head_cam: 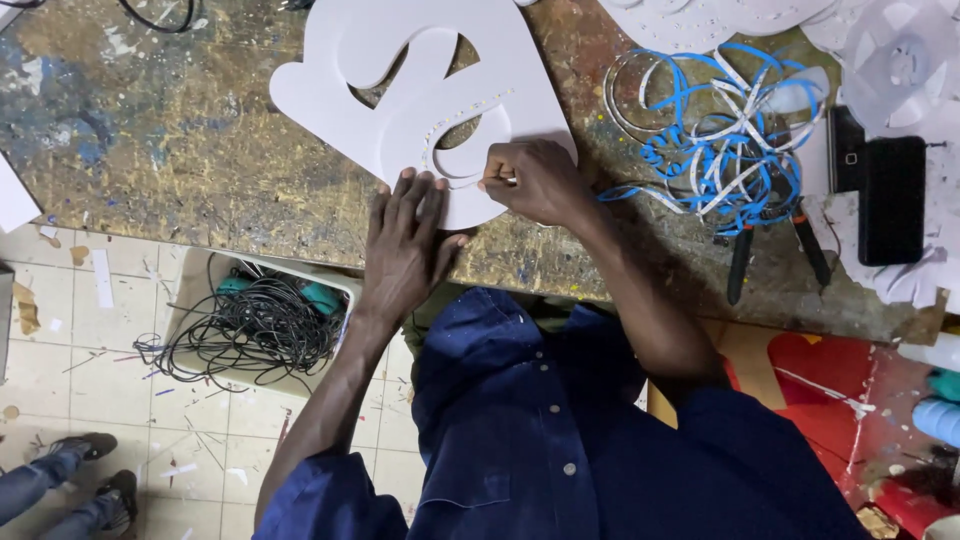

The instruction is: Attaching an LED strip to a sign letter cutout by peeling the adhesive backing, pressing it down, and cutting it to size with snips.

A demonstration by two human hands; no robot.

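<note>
A large white cut-out letter shape [400, 70] lies on the paint-stained workbench [170, 140]. A curved row of small light dots runs along its inner edge near the lower opening. My left hand [405, 245] lies flat with fingers apart on the shape's near edge, pressing it down. My right hand [535, 182] is closed around a small pale piece, pinched against the shape right beside the row of dots. What the piece is I cannot make out.
A tangle of blue and white strip [720, 130] lies to the right with pliers [770, 250] below it. A black phone [890, 200] sits far right. Below the bench, a bin of black cable [250, 325]; another person's feet [90, 480] at lower left.
</note>
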